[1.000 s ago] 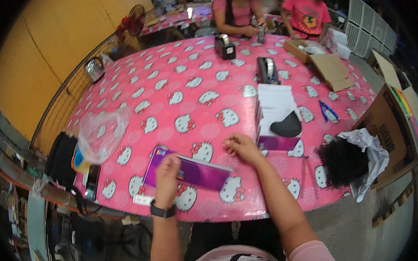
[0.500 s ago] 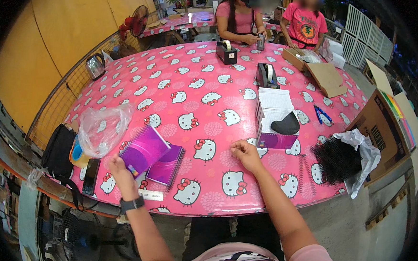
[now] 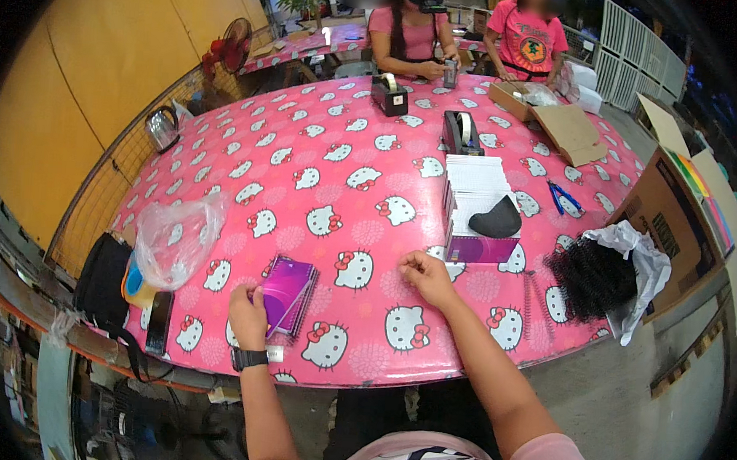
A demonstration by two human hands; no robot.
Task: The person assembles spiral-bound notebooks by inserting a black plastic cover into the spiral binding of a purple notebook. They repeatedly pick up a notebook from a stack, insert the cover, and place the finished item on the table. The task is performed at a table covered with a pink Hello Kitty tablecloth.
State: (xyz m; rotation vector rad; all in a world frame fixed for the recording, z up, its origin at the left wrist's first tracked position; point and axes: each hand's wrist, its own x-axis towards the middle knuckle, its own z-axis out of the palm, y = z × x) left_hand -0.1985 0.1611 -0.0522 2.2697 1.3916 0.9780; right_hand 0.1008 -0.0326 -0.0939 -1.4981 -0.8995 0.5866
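My left hand [image 3: 249,311] grips the left edge of a purple spiral notebook [image 3: 286,286] near the table's front edge. That notebook lies slightly askew over another purple spiral notebook [image 3: 306,298], whose coil side shows at the right. To the right, my right hand [image 3: 427,277] rests low over the table with its fingers curled together; whatever they hold, if anything, is too small to make out. Beyond it stands a long row of white-paged pads with a purple cover [image 3: 479,250] in front. A black curved pad [image 3: 496,217] lies on top of the row.
Black wire coils [image 3: 591,282] lie on crumpled paper at the right, near a cardboard box [image 3: 670,236]. Blue-handled pliers [image 3: 564,198] and two tape dispensers [image 3: 389,95] sit farther back. At left are a plastic bag [image 3: 178,239] and phone [image 3: 159,323]. Two people are across the table.
My left hand has moved right and lowered the tilted notebook onto the other one. My right hand stays curled in nearly the same place.
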